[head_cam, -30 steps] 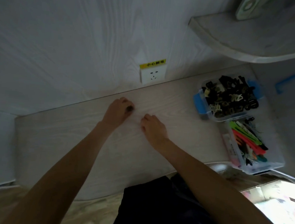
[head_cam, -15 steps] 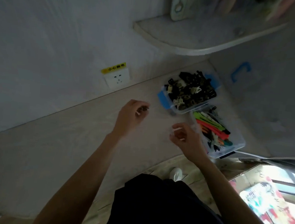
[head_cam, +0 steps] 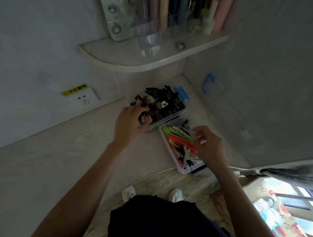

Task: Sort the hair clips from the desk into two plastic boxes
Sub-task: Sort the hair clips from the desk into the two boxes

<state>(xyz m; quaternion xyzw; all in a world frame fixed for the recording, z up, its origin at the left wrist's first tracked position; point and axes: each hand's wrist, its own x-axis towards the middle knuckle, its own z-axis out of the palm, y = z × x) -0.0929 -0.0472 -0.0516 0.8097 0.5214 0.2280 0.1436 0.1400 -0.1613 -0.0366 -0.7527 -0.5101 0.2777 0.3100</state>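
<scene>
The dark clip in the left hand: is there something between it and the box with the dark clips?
Nothing visible. The left hand holds the small dark clip right at the near corner of the box of dark clips, which has no lid on. The right hand is over the other box.

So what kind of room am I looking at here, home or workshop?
Probably a home, likely a bedroom or dorm desk nook: a pale wood-grain desk in a corner, a curved wall shelf of bottles, a wall socket, and slippered feet on the floor.
</scene>
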